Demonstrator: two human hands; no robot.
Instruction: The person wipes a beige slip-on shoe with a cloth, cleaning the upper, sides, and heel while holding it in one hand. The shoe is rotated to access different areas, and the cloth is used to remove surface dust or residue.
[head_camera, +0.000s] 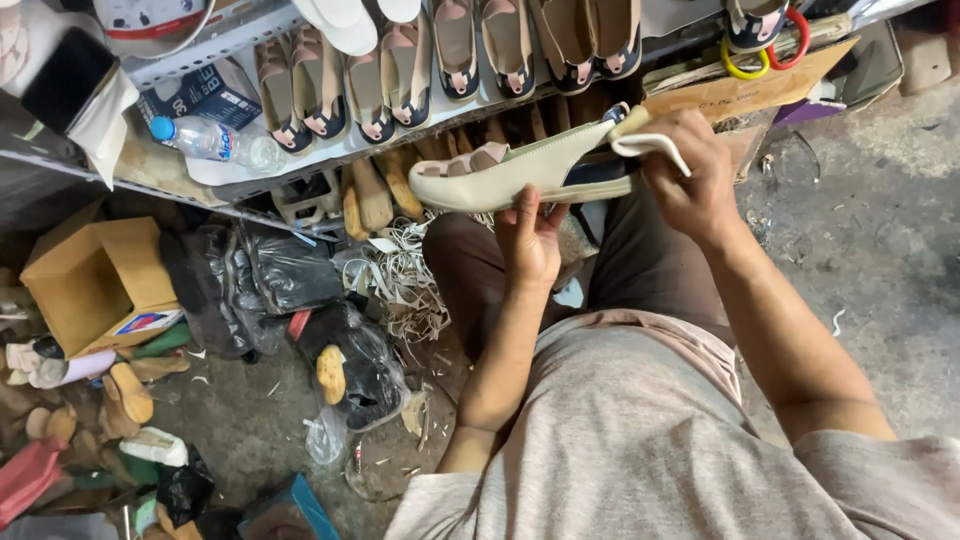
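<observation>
A pale green-cream slingback shoe (500, 178) lies on its side in front of me, toe pointing left. My left hand (530, 240) holds it from below near the middle, thumb up against the sole edge. My right hand (690, 175) grips the heel end and pinches the shoe's loose white strap (655, 147), which curls out between the fingers. Both forearms reach forward over my knees in dark trousers (640, 265).
A metal shelf (250, 35) ahead carries a row of pink-and-tan shoes (400, 75), a water bottle (205, 140) and a small blue carton. On the floor sit a cardboard box (95, 285), black plastic bags (260, 280), wooden shoe lasts (370, 195) and leather scraps (405, 280). Concrete floor extends right.
</observation>
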